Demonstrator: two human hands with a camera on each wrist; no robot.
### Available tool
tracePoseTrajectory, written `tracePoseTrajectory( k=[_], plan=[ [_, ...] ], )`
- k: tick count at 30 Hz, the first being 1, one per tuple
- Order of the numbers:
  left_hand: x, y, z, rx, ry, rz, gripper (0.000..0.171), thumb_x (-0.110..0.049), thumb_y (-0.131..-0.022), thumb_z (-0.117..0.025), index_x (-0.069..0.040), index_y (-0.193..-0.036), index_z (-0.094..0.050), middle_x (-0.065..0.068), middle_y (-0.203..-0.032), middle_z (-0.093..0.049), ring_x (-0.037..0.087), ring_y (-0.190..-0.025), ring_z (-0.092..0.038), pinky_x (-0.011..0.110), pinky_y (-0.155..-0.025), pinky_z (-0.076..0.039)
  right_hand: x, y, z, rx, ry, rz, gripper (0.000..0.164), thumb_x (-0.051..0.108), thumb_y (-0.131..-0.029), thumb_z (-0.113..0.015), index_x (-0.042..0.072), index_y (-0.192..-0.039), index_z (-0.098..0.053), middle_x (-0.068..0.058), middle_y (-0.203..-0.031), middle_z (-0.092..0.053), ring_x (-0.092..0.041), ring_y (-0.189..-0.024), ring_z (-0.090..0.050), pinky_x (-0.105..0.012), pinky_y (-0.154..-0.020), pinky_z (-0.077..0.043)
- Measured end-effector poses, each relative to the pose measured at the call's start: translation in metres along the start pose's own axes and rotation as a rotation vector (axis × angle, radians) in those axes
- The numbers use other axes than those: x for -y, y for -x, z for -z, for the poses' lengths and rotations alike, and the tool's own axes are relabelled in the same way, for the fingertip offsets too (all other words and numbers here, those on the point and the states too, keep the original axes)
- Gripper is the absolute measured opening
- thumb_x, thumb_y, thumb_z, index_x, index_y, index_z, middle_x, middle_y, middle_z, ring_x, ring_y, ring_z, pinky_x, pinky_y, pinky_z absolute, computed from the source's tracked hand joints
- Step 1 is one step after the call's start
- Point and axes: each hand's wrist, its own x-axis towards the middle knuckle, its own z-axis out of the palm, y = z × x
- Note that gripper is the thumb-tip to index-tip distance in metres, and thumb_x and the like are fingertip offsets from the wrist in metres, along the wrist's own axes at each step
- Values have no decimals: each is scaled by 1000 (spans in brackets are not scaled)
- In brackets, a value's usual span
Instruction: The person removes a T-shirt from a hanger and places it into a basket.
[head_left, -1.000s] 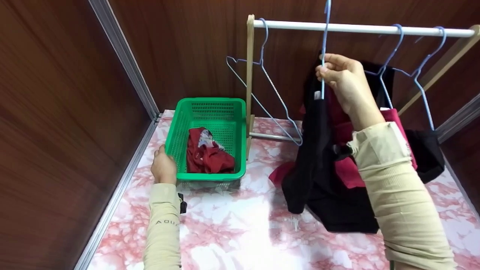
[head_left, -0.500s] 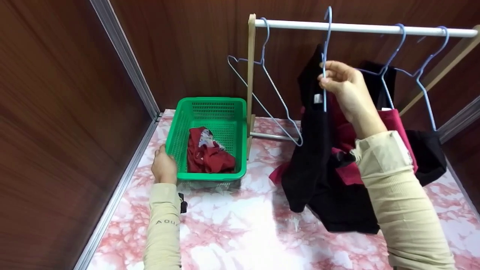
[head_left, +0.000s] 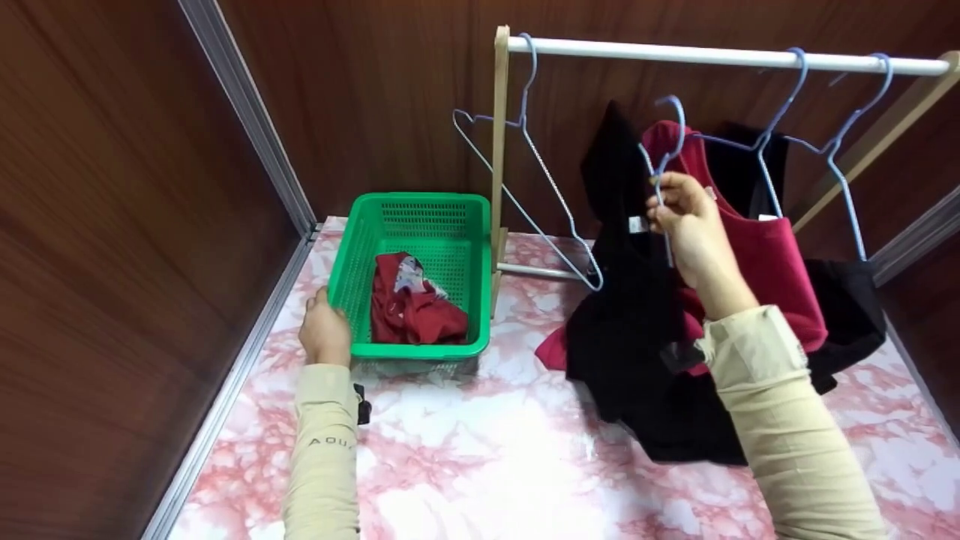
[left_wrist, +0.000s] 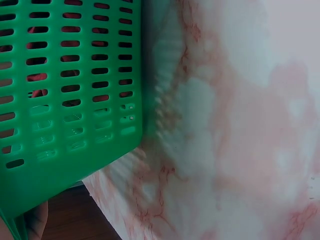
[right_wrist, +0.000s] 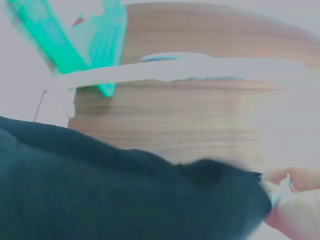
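At the left, my left hand [head_left: 324, 328] grips the side rim of a green plastic basket [head_left: 420, 350]; in the left wrist view the basket's slotted wall [left_wrist: 60, 130] fills the upper left. A crumpled red garment [head_left: 424, 319] with a pale printed patch lies inside it. My right hand [head_left: 697, 232] pinches a blue wire hanger [head_left: 681, 131] below its hook, the hook standing free under the rail. From this hanger droops a black garment [head_left: 630, 330] with a small white label, its lower part spread on the floor. The same dark cloth [right_wrist: 125, 190] covers the lower right wrist view.
A white rail [head_left: 645, 49] on wooden posts stands at the back. One bare hanger [head_left: 551, 176] hangs at its left end. Further right, a crimson garment [head_left: 772, 255] and black clothing [head_left: 855, 300] hang on hangers. A wooden wall [head_left: 135, 247] bounds the left side.
My right hand has come down with the hanger and black garment, so the hook drops from above the rail to below it, uncovering the crimson garment. My left hand stays on the basket.
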Motion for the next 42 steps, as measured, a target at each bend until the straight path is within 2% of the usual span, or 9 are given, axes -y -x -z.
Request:
tracePoseTrajectory(
  k=[5,7,12,15,19,25,29,35,42],
  plan=[
    [0,-1,0,4,-1,0,48,-9,-91,-49,-7,-139,-43,21,-128,-54,43,-110,-57,54,-89,-45,-20,3,2,-177,108,35,39,-16,-86,-36,18,-96,-53,10,-74,-52,-5,-69,-46,-16,-59,-35],
    [0,-1,0,1,0,0,47,-9,-91,-49,-7,-138,-44,21,-128,-54,43,-110,-57,54,-89,-45,-27,5,2,-244,124,82,38,-15,-85,-36,17,-94,-54,10,-75,-52,-5,-70,-47,-16,-62,-36],
    [0,-1,-1,-6,0,7,46,-9,-92,-49,-8,-137,-45,21,-127,-55,43,-110,-57,55,-90,-45,-42,9,-1,-397,147,177,21,-4,-89,-50,17,-88,-55,11,-77,-50,-2,-72,-48,-15,-70,-38],
    [0,-1,-1,0,1,15,46,-9,-92,-48,-8,-138,-44,21,-127,-54,43,-111,-57,54,-90,-45,-49,9,-3,-475,169,181,13,10,-90,-60,20,-83,-54,12,-74,-51,-2,-66,-45,-16,-65,-37],
    [0,0,0,10,-1,13,47,-9,-92,-48,-7,-139,-43,21,-129,-53,44,-110,-57,54,-91,-45,-57,10,-3,-559,180,157,18,20,-88,-65,22,-74,-53,14,-69,-52,-2,-66,-45,-17,-66,-37],
    [0,-1,-1,19,10,9,48,-9,-92,-48,-7,-139,-42,21,-130,-52,44,-111,-56,54,-92,-44,-58,20,-9,-616,131,176,25,17,-88,-64,21,-67,-52,18,-62,-54,-2,-67,-48,-17,-70,-37],
    [-1,-2,-2,16,6,8,47,-9,-92,-47,-7,-139,-42,21,-130,-52,44,-110,-57,54,-92,-44,-57,28,-14,-631,60,218,25,12,-89,-63,18,-66,-54,17,-63,-59,-1,-68,-51,-16,-69,-37],
    [-1,-2,-3,4,2,7,46,-8,-92,-47,-7,-138,-43,21,-128,-53,44,-109,-57,55,-90,-45,-68,33,-15,-663,-7,243,26,9,-88,-63,18,-65,-53,15,-62,-60,-1,-64,-52,-16,-66,-38],
    [0,-1,-1,3,-2,7,47,-9,-91,-48,-7,-138,-44,22,-126,-55,43,-111,-57,54,-89,-45,-80,37,-18,-643,-113,322,18,1,-87,-61,13,-74,-59,8,-75,-61,-4,-72,-57,-17,-73,-45]
  ],
)
